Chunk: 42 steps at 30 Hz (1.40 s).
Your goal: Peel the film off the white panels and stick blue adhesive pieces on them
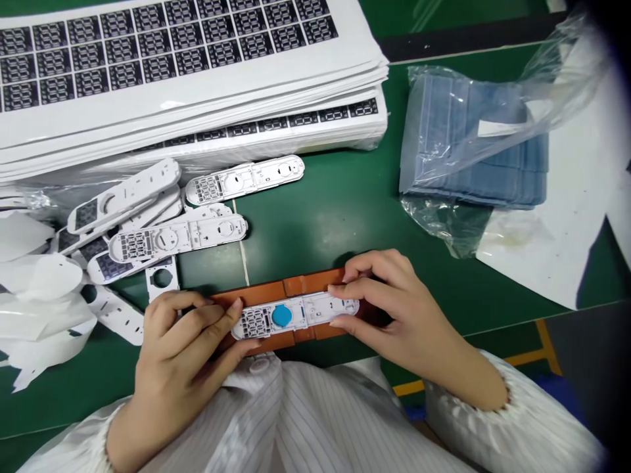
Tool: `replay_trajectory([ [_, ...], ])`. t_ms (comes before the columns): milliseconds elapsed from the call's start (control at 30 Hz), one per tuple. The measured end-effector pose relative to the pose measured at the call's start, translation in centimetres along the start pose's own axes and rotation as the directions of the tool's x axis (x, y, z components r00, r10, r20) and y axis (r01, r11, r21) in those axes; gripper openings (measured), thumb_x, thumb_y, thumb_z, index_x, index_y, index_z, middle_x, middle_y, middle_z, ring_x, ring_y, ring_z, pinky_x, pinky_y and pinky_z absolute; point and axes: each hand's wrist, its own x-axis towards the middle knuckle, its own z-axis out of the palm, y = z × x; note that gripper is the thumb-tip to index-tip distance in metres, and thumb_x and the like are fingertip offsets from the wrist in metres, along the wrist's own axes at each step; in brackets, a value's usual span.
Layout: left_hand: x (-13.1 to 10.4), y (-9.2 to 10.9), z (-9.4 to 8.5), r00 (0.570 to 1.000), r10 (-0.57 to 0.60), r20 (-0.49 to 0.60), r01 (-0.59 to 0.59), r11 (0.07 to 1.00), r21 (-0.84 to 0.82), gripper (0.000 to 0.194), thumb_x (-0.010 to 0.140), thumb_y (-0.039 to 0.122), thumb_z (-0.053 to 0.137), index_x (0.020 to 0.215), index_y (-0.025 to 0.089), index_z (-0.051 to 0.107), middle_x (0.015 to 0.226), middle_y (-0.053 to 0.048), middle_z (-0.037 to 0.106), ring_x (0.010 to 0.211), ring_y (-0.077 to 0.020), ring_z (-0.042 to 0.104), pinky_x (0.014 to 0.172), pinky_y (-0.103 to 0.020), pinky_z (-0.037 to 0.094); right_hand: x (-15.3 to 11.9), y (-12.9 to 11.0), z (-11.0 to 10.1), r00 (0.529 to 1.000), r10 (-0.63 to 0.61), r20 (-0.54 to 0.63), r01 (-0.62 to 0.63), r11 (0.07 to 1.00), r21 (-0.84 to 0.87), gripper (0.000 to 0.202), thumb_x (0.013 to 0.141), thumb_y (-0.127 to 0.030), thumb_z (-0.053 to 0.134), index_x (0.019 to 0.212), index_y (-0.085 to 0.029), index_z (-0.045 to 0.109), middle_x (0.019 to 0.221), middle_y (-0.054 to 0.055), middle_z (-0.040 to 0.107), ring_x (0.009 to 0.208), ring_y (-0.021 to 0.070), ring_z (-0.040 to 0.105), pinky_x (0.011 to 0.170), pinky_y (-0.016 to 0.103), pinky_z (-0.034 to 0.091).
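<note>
A long white plastic panel (318,307) with rounded ends lies over an orange-brown block (280,343) at the table's near edge. Through its round opening shows a blue disc (282,316); a honeycomb-like grid fills its left part. My left hand (185,358) grips the panel's left end between thumb and fingers. On the right end, the thumb and fingertips of my right hand (394,302) pinch the same panel. Both hands partly cover the block's ends.
Several similar white panels (197,235) lie in a loose pile at left, beside crumpled white film (42,309). Behind them rises a stack of printed sheets (197,98). Blue-grey sheets in a clear bag (473,144) rest on white paper (537,263) at right.
</note>
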Motion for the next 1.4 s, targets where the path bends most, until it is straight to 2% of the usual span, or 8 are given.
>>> replay_trajectory([
  [400,0.3,0.2,0.0,1.000,-0.028,0.004,0.027,1.000,0.012,0.030,0.080,0.026,0.067,0.109,0.023,0.060,0.078,-0.001,0.060,0.082,-0.0212,0.052,0.067,-0.040,0.045,0.6,-0.5,-0.6,0.991,0.101,0.088,-0.101,0.995,0.000,0.020,0.074,-0.014,0.073,0.089,-0.022,0.062,0.091,0.003,0.056,0.082,0.0204,0.045,0.069,0.038,0.039],
  [533,0.4,0.8,-0.1,0.996,-0.088,0.000,0.088,0.995,-0.043,0.025,0.084,0.025,0.062,0.109,0.025,0.059,0.080,0.000,0.059,0.083,-0.0212,0.051,0.068,-0.042,0.046,0.9,-0.9,-1.0,0.982,0.138,0.127,-0.136,0.990,-0.025,0.021,0.071,-0.014,0.076,0.087,-0.022,0.064,0.090,0.002,0.056,0.081,0.0198,0.045,0.065,0.035,0.038],
  [633,0.5,1.2,-0.2,0.991,-0.132,-0.014,0.130,0.989,-0.063,0.022,0.086,0.028,0.059,0.107,0.026,0.060,0.082,0.000,0.058,0.084,-0.0206,0.051,0.069,-0.043,0.047,1.2,-1.0,-1.2,0.977,0.146,0.153,-0.140,0.989,-0.046,0.021,0.069,-0.014,0.077,0.084,-0.023,0.064,0.088,0.001,0.056,0.078,0.0185,0.045,0.063,0.033,0.038],
  [800,0.8,1.6,-0.4,0.992,-0.123,-0.017,0.122,0.991,-0.048,0.019,0.086,0.032,0.058,0.101,0.023,0.063,0.080,0.000,0.059,0.082,-0.0208,0.052,0.068,-0.044,0.049,1.4,-0.9,-1.3,0.978,0.141,0.154,-0.135,0.989,-0.054,0.020,0.070,-0.014,0.077,0.083,-0.022,0.063,0.088,0.001,0.056,0.076,0.0169,0.044,0.059,0.029,0.038],
  [933,0.8,1.3,-0.6,0.992,-0.128,-0.007,0.128,0.992,-0.025,0.017,0.085,0.031,0.058,0.098,0.022,0.064,0.081,-0.001,0.060,0.083,-0.0212,0.054,0.068,-0.044,0.050,1.5,-0.6,-1.1,0.983,0.115,0.146,-0.107,0.992,-0.061,0.019,0.073,-0.015,0.073,0.088,-0.021,0.062,0.093,0.002,0.056,0.075,0.0160,0.045,0.055,0.027,0.037],
  [1167,0.5,0.2,-0.3,1.000,0.003,-0.005,-0.003,0.999,0.032,0.027,0.078,0.026,0.068,0.103,0.019,0.061,0.081,-0.003,0.060,0.083,-0.0195,0.053,0.069,-0.036,0.048,1.3,0.0,-1.2,0.986,0.036,0.165,-0.022,0.996,-0.083,0.018,0.078,-0.017,0.069,0.093,-0.020,0.060,0.094,0.004,0.054,0.079,0.0175,0.046,0.059,0.028,0.041],
  [1300,0.6,0.0,-0.7,0.998,0.056,0.041,-0.059,0.995,0.081,0.027,0.083,0.027,0.063,0.108,0.018,0.059,0.078,-0.002,0.059,0.082,-0.0203,0.055,0.085,-0.046,0.041,1.2,0.4,-1.4,0.979,-0.117,0.168,0.139,0.982,-0.124,0.016,0.088,-0.023,0.057,0.102,-0.017,0.059,0.097,0.008,0.054,0.083,0.0191,0.047,0.060,0.029,0.043],
  [1400,0.7,-0.1,-1.2,0.995,0.067,0.078,-0.074,0.993,0.090,0.028,0.088,0.029,0.054,0.113,0.017,0.057,0.082,-0.004,0.061,0.087,-0.0224,0.056,0.094,-0.052,0.033,1.5,0.0,-1.5,0.969,-0.230,0.092,0.245,0.943,-0.227,0.012,0.091,-0.018,0.050,0.097,-0.015,0.061,0.096,0.010,0.059,0.077,0.0177,0.046,0.058,0.029,0.042],
])
